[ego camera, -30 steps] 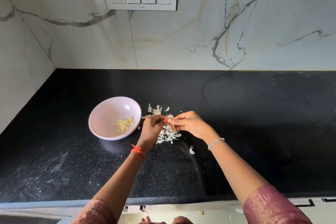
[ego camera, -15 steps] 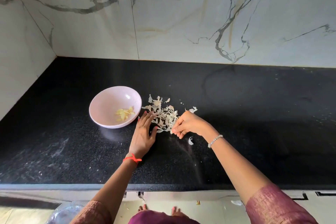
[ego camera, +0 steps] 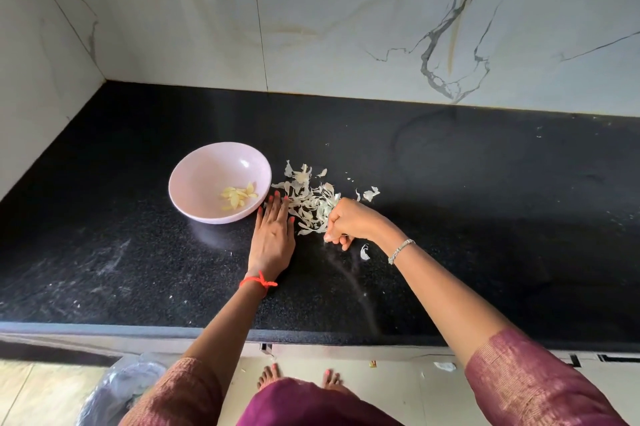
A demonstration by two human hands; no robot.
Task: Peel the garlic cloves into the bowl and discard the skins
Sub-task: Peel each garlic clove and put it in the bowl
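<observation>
Black counter (ego camera: 138, 252) status: peeling looks done. A second ago both hands were together above the skins, working a clove between the fingertips. Now they're apart and down on the stone, one on each side of the pile.

Left hand (ego camera: 273, 235) lies flat, palm down and fingers straight, just beside the bowl (ego camera: 194, 162). Its fingertips are at the left edge of the skins (ego camera: 311, 204). Right hand (ego camera: 349, 221) is curled against the pile's right edge (can't tell whether skins are pinched inside or it's just raking).

Cloves (ego camera: 239, 197) sit peeled in the bowl, same heap as before, and the bowl hasn't moved. No unpeeled clove is visible, so I read this as the switch from peeling to discarding.

The pile is still loose on the counter, nothing binned yet. Two pieces lie outside the sweep: near stray (ego camera: 364, 252) just on the person's side of the right hand, far stray (ego camera: 370, 193) beyond the pile to the right.

Bin bag (ego camera: 117, 391) shows blurred at floor level, lower left, and is the likely destination. Skins look light and flaky, so expect some scatter when scooped.
</observation>
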